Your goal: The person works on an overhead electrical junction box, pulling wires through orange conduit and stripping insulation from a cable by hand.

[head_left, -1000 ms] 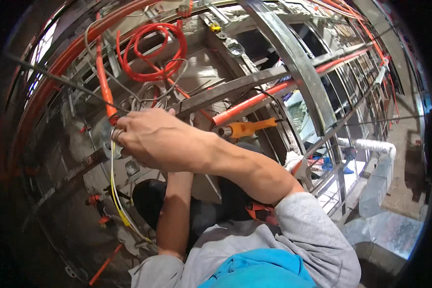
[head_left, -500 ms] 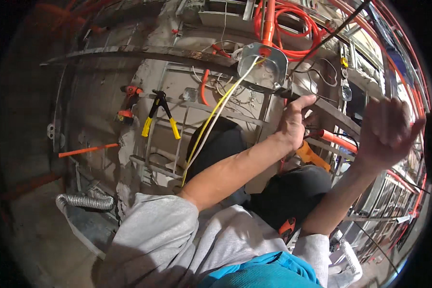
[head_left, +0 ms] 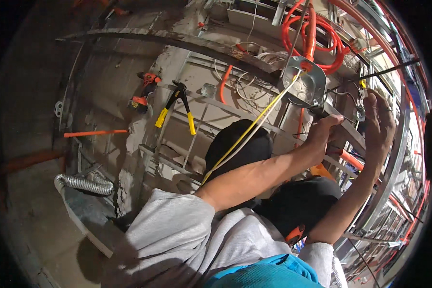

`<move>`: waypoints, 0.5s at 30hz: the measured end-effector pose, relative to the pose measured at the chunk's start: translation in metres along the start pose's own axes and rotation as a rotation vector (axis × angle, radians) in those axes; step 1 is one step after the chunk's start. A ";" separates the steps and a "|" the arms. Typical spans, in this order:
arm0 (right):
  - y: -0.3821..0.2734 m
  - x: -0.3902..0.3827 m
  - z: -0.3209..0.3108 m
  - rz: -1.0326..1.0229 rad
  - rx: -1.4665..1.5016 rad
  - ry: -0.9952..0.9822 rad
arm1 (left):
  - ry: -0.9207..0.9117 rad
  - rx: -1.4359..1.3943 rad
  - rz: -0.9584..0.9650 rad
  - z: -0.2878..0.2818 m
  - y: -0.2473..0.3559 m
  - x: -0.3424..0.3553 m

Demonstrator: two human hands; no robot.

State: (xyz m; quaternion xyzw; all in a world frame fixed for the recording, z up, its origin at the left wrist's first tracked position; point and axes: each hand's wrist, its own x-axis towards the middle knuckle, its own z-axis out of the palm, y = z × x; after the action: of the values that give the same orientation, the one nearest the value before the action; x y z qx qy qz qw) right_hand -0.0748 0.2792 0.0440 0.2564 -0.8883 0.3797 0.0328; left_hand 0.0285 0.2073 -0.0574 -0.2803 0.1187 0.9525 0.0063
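Note:
A round metal junction box sits at upper right, with an orange conduit entering its far side. Yellow and white wires run from it down toward my left forearm. Just below the box, my left hand is closed at the dark metal bar, fingertips against its edge; part of the grip is hidden. My right hand is raised farther right, fingers stretched out beside the bar's end, with nothing visible in it. A thin black rod or cable passes above that hand.
Yellow-handled pliers and an orange cordless drill lie left of centre. An orange tube lies farther left, above a flexible silver duct. Coiled orange conduit lies behind the box. Metal framing crowds the right side.
The view has shifted, so the box and tools sit farther right. My right hand has gone from curled fingers to stretched ones. My left hand stays by the bar below the box.

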 end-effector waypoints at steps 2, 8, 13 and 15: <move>-0.010 -0.002 0.003 0.024 -0.084 -0.015 | -0.005 0.015 -0.001 -0.001 0.005 -0.002; 0.015 0.003 -0.005 0.108 -0.019 -0.038 | 0.006 0.029 -0.062 -0.004 -0.015 0.020; 0.028 0.009 -0.002 0.009 -0.040 -0.061 | 0.034 -0.014 0.057 -0.002 -0.012 0.012; 0.023 0.008 0.000 0.083 0.066 -0.085 | 0.015 0.019 -0.013 -0.006 -0.005 0.007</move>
State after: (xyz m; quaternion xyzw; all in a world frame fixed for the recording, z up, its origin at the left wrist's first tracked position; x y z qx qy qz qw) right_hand -0.0925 0.2892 0.0302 0.2362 -0.8858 0.3984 -0.0291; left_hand 0.0264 0.2105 -0.0669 -0.2882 0.1257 0.9492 0.0144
